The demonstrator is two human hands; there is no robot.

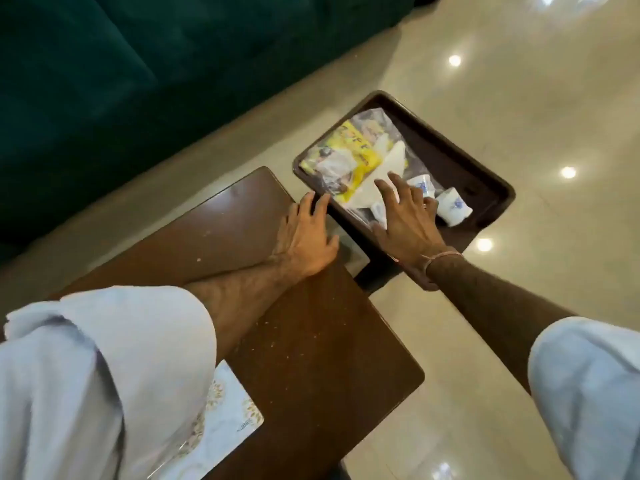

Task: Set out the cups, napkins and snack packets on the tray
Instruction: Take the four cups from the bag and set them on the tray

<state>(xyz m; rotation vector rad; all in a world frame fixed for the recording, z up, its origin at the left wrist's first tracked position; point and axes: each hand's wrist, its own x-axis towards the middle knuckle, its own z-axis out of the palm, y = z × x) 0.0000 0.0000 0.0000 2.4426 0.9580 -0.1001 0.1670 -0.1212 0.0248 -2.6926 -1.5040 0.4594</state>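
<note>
Both hands reach forward over a brown worktop (311, 341). The left hand (306, 237) lies flat with its fingers spread a little, and it holds nothing. Its fingertips (317, 202) touch the near edge of a dark brown tray (478, 181). The palm rests on the worktop.

The right hand (403, 220) is also open, with fingers spread wide, and it holds nothing. It lies over the near part of the tray. A thin band (440, 257) goes round its wrist.

The tray sits just past the far corner of the worktop, in front of both hands. Whether it rests on the worktop or on something else, I cannot tell.

On the tray, just beyond the right hand's fingers, lies a yellow snack packet (349, 150) under clear plastic wrap (374, 123). A white napkin (384, 168) lies across it, and the right hand's fingertips (391, 178) touch it. Beside these fingers stands a small white cup (419, 186) with blue marks. Another white cup (453, 206) lies tipped on its side to the right of the hand. A third cup (379, 211) peeks out under the hand.

Both arms have light blue sleeves (104, 375) rolled up. Near the left sleeve, a white mat (225, 420) with gold leaves lies on the worktop. The floor (519, 98) is shiny and pale. A dark green sofa (121, 81) stands far to the left.
</note>
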